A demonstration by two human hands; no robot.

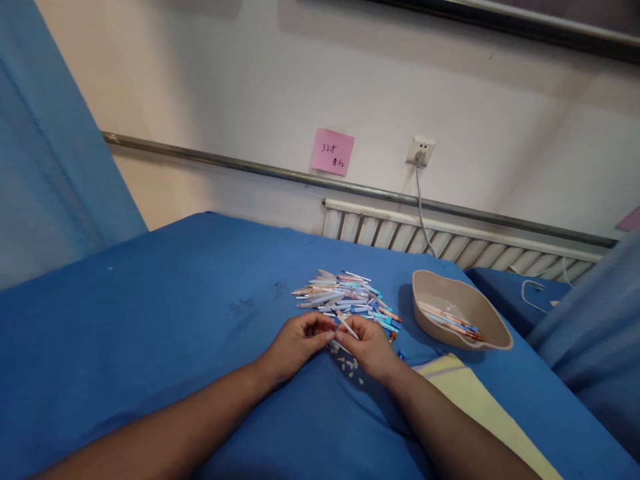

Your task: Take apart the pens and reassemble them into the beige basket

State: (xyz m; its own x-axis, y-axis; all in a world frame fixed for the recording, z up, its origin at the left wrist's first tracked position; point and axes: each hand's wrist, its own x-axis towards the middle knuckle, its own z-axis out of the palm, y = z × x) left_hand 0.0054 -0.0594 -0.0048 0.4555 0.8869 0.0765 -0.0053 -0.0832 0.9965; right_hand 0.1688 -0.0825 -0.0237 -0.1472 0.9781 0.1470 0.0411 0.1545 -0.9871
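Note:
My right hand pinches a slim white pen, its dark tip slanting up and to the left. Fingertips of my left hand are pressed together close to the pen; what they grip is too small to make out. Just beyond both hands lies a loose pile of pens and pen parts in white, grey, blue, teal and orange. Below the fingers, small whitish pieces are scattered on the blue cloth.
A beige plastic basin with several pens in it stands at the right. Nearer me is a yellow sheet. Behind the table are a radiator, a rail and a plugged-in cable. Blue curtains hang at the sides.

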